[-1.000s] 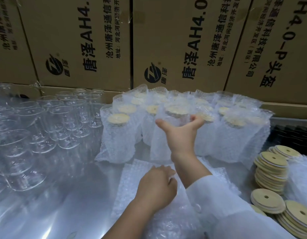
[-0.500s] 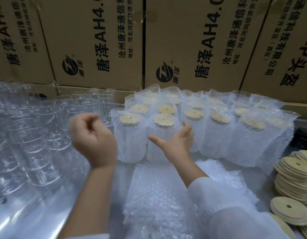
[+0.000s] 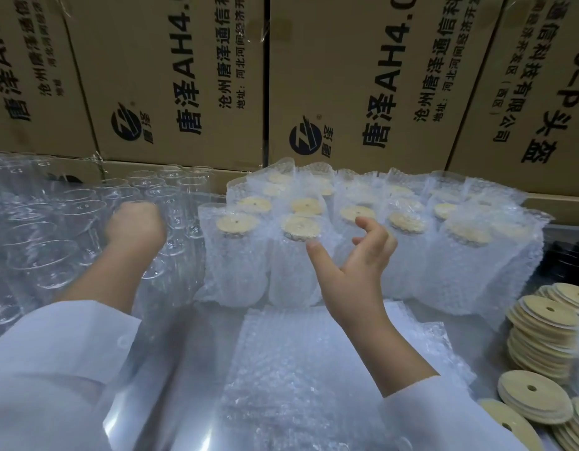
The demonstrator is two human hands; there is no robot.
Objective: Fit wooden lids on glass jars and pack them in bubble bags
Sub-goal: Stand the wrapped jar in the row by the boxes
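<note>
- Lying nearest the person, a stack of flat bubble bags (image 3: 298, 369) rests on the shiny table (image 3: 174, 362), straight ahead between the two forearms.
- Stacks of wooden lids (image 3: 542, 323), each with a small hole, stand to the right, just beside the bags and far nearer the right hand than the left.
- The right hand (image 3: 356, 268) hangs above the far edge of the bags, fingers spread and loosely bent, holding nothing. Its thumb tip is close to a bagged jar; contact cannot be told.
- The left hand (image 3: 135, 226) reaches forward and left among the bare glass jars (image 3: 44, 265). Its fingers are curled, but the back of the hand hides whether they wrap a jar.
- Those jars stand upright, mouths up, crowded together on the left, well apart from the right hand. The next jar is therefore the left hand's to fetch, probably lifted straight up clear of its neighbours, then carried right toward lids and bags.
- Rows of bagged jars (image 3: 236, 265), lids fitted, stand upright beyond the flat bags.
- Cardboard boxes (image 3: 184, 76) wall off the back.
</note>
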